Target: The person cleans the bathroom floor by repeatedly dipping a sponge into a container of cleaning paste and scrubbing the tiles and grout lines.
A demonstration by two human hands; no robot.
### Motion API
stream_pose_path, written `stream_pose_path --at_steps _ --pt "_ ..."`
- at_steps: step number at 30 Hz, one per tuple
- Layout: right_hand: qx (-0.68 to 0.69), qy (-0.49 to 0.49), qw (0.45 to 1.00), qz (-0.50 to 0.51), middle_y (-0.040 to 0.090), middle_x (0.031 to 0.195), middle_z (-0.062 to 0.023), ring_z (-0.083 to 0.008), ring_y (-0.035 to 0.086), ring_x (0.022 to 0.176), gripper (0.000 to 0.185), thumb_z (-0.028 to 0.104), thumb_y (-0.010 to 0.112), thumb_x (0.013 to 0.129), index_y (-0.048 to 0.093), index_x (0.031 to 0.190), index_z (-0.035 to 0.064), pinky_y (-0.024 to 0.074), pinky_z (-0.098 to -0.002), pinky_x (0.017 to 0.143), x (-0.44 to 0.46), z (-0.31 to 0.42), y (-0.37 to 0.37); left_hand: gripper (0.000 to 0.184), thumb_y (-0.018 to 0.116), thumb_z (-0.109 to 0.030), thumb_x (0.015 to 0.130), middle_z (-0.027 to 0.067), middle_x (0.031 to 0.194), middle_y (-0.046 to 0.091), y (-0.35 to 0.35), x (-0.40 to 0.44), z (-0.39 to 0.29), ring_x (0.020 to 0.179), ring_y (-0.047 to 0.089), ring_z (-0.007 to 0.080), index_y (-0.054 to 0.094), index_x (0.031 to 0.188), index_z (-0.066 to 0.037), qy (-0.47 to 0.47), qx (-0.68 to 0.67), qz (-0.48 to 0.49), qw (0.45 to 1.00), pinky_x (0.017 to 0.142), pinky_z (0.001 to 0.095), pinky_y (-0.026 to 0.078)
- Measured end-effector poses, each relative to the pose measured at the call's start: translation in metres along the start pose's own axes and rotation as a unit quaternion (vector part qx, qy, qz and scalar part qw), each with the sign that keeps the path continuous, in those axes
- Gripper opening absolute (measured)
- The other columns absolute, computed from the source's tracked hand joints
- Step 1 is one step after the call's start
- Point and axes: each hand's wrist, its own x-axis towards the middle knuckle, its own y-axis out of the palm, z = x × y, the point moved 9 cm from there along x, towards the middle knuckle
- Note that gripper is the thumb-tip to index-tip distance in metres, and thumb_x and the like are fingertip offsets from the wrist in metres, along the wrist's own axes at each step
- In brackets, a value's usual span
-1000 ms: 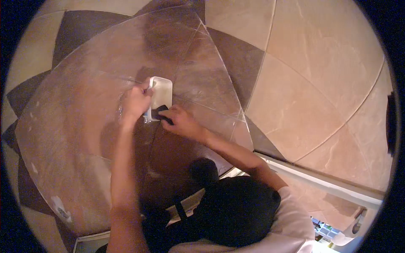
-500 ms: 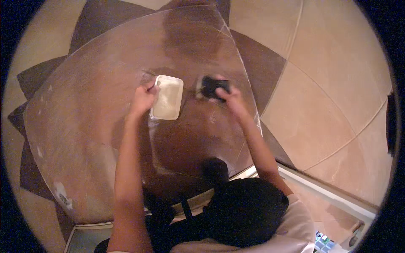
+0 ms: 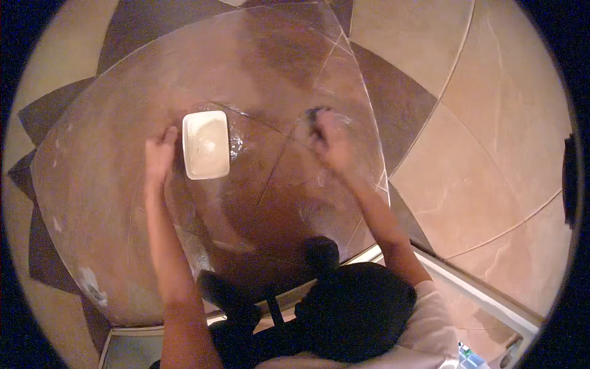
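A white rectangular tub (image 3: 206, 146) with pale contents rests on a wet brown stone-like surface (image 3: 264, 74). Just left of the tub is my left hand (image 3: 161, 154), its fingers loosely apart, with a narrow gap to the rim. My right hand (image 3: 332, 138) presses a small black scrubbing pad (image 3: 317, 117) onto the brown surface, right of the tub. Most of the pad is covered by the hand and blurred by motion. Shiny wet patches lie beside the tub and around the pad.
Dark pointed tiles (image 3: 384, 101) and beige tiles (image 3: 485, 141) border the brown area. A white-framed edge (image 3: 473, 289) runs along the lower right. Dark rounded shapes (image 3: 362, 310) and a pale sleeve (image 3: 430, 320) fill the bottom. A dark object (image 3: 569, 181) sits at far right.
The tub has shifted left, and my left hand has come off its rim. My right hand has turned and flattened the black pad against the surface, slightly to the right.
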Motion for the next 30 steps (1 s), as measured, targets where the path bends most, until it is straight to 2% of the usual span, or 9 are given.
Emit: stream_pose_path --at_steps 4,8,10,13,15,18,22,26,30 --pt "-0.099 0.096 0.982 -0.130 0.041 0.137 -0.0175 -0.0327 0.035 0.129 0.046 0.019 0.048 0.091 0.040 0.133 0.0017 0.0245 -0.0382 0.109 0.029 -0.042 -0.030 0.035 0.052 -0.018 0.090 0.0141 0.108 0.061 -0.002 -0.028 -0.088 0.092 0.061 0.0241 0.054 0.122 -0.006 0.182 0.075 -0.147 0.969 0.083 0.0365 0.047" --pt "-0.059 -0.197 0.977 0.052 0.043 0.136 -0.0176 -0.0329 0.034 0.130 0.047 0.018 0.052 0.087 0.044 0.131 0.0052 0.0224 -0.0425 0.110 -0.035 0.078 0.085 0.042 0.055 -0.009 0.081 0.0168 0.105 0.055 0.107 -0.083 -0.140 0.104 0.053 0.0314 0.053 0.123 -0.010 0.427 0.025 -0.111 0.897 0.089 0.0409 0.044" --pt "-0.004 -0.321 0.936 0.146 0.045 0.135 -0.0144 -0.0313 0.035 0.130 0.049 0.016 0.055 0.082 0.047 0.131 0.0117 0.0221 -0.0450 0.110 -0.053 0.094 0.101 0.047 0.054 -0.004 0.076 0.0175 0.110 0.052 0.149 -0.102 -0.130 0.104 0.050 0.0369 0.053 0.122 -0.010 0.389 0.079 -0.046 0.917 0.092 0.0420 0.043" --pt "-0.009 -0.118 0.993 0.031 0.046 0.134 -0.0142 -0.0349 0.037 0.128 0.046 0.021 0.058 0.082 0.050 0.126 0.0091 0.0281 -0.0446 0.107 0.016 0.034 0.004 0.048 0.054 -0.003 0.072 0.0176 0.113 0.050 0.173 -0.112 -0.085 0.107 0.047 0.0382 0.052 0.120 -0.007 0.370 0.054 -0.015 0.927 0.096 0.0431 0.040" --pt "-0.210 -0.037 0.973 -0.090 0.043 0.135 -0.0176 -0.0379 0.036 0.127 0.048 0.020 0.056 0.084 0.047 0.129 0.0064 0.0268 -0.0441 0.107 0.050 -0.018 -0.025 0.048 0.056 -0.003 0.068 0.0163 0.111 0.050 0.181 -0.127 -0.068 0.107 0.047 0.0375 0.052 0.116 -0.005 0.417 0.119 -0.043 0.900 0.095 0.0469 0.039" --pt "-0.144 -0.011 0.983 -0.115 0.041 0.137 -0.0191 -0.0369 0.033 0.130 0.049 0.020 0.055 0.086 0.045 0.130 0.0042 0.0243 -0.0450 0.108 0.093 -0.012 -0.004 0.043 0.058 -0.004 0.066 0.0150 0.109 0.050 0.181 -0.136 -0.048 0.105 0.047 0.0361 0.052 0.109 -0.005 0.428 0.140 -0.063 0.890 0.092 0.0484 0.039" --pt "-0.055 -0.275 0.960 0.027 0.041 0.138 -0.0167 -0.0337 0.029 0.133 0.048 0.016 0.052 0.086 0.043 0.131 0.0040 0.0200 -0.0464 0.111 0.030 0.096 0.082 0.036 0.059 -0.005 0.066 0.0140 0.108 0.050 0.173 -0.143 -0.027 0.103 0.048 0.0344 0.053 0.101 -0.007 0.408 0.151 -0.076 0.897 0.090 0.0474 0.040" --pt "0.053 -0.219 0.952 0.207 0.041 0.138 -0.0162 -0.0344 0.032 0.132 0.045 0.012 0.052 0.085 0.047 0.130 0.0068 0.0224 -0.0443 0.110 -0.026 0.061 0.049 0.033 0.060 -0.008 0.066 0.0124 0.108 0.050 0.167 -0.144 -0.005 0.104 0.047 0.0324 0.052 0.098 -0.008 0.389 0.217 -0.018 0.895 0.092 0.0453 0.039" --pt "-0.093 -0.060 0.992 -0.064 0.043 0.135 -0.0208 -0.0380 0.035 0.128 0.041 0.009 0.049 0.086 0.049 0.127 0.0042 0.0264 -0.0435 0.108 0.020 -0.045 -0.046 0.036 0.061 -0.011 0.066 0.0107 0.108 0.050 0.172 -0.146 -0.004 0.106 0.047 0.0310 0.053 0.101 -0.009 0.390 0.257 0.006 0.884 0.094 0.0446 0.039"
